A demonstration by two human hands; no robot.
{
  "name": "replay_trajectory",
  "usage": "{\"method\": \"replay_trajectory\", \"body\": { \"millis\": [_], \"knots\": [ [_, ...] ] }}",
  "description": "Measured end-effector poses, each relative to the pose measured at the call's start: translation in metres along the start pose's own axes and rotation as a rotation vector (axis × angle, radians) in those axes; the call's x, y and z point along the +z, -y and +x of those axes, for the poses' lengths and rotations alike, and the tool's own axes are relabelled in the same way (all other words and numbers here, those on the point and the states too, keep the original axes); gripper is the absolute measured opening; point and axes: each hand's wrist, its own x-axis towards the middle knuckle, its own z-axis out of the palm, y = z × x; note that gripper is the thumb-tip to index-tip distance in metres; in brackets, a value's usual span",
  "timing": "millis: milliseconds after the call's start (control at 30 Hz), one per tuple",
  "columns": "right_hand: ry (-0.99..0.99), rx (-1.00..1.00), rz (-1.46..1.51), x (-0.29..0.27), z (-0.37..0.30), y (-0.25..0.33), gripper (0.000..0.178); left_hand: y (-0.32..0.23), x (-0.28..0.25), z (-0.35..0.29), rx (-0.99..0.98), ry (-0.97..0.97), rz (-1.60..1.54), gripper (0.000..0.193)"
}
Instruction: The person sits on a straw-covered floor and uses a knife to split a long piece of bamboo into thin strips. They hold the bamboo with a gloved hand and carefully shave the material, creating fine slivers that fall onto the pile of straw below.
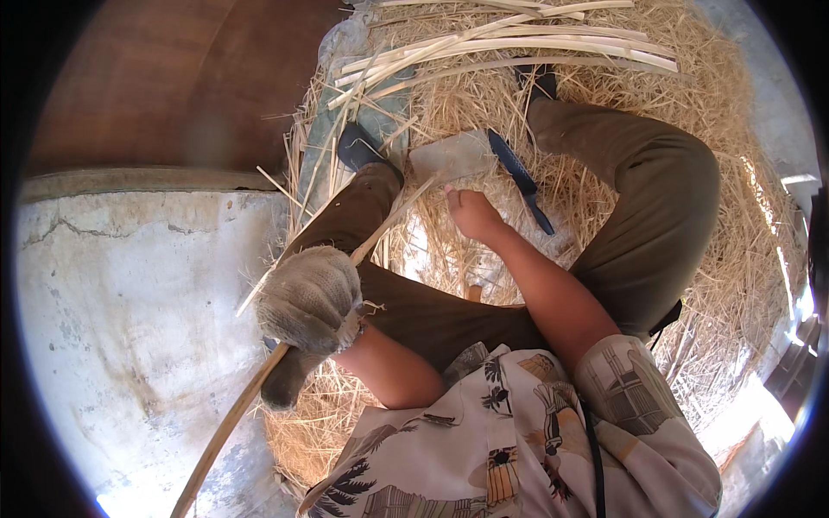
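1. Patterned shirt cloth (527,427) lay nearest the camera, below both hands' fingers, with the bare forearms reaching out from its short sleeves.
2. Inside a grey knitted glove, the left hand (309,298) had its fingers folded closed around a long tan strip (226,425), the thumb side pressed up from below.
3. That strip ran through the gloved grip: its thicker length slanted down and left from those fingers, and its other length rose to the right, over the trousers (661,203), ending near the right fingertips.
4. Bare and loosely curled, the right hand (473,216) had its fingers drawn in just beside the strip's far end; whether they touched or pinched anything, I could not tell.
5. Just right of the right fingers rested a dark knife (515,170), its handle toward the person.
6. Beyond those fingers was a flat grey slab (451,155), then loose pale strips (518,45) farther off.
7. Straw-like shavings (747,186) spread around the right hand on several sides.
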Motion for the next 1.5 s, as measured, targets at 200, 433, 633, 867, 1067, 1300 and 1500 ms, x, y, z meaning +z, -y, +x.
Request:
{"method": "replay_trajectory", "body": {
  "millis": [200, 433, 633, 867, 1067, 1300, 1500],
  "knots": [
    [-0.145, 0.049, -0.088, 0.008, -0.006, 0.003, 0.063, -0.004, -0.005, 0.007, -0.025, 0.082, -0.012, 0.073],
    [0.016, -0.300, 0.134, 0.005, -0.033, 0.064, 0.063, -0.006, 0.007, 0.000, 0.009, -0.569, 0.241, 0.071],
    [0.314, -0.003, 0.880, 0.019, -0.027, 0.057, 0.061, -0.006, -0.001, -0.004, 0.073, -0.489, 0.093, 0.071],
    [0.347, -0.153, 1.523, -0.030, -0.040, 0.098, 0.026, -0.028, -0.010, -0.004, 0.179, -0.558, -0.138, 0.064],
    [-0.034, -0.464, 1.491, -0.134, -0.095, 0.155, 0.023, -0.010, -0.026, -0.021, -0.240, -1.047, 0.183, 0.051],
    [-0.351, -0.714, 1.045, -0.236, -0.201, 0.157, 0.021, -0.055, 0.065, -0.034, -0.694, 0.404, 0.587, 0.050],
    [-0.300, -0.665, 1.068, -0.269, -0.279, 0.092, 0.023, -0.117, 0.153, 0.055, -0.064, 0.546, 1.334, 0.070]
  ]
}}
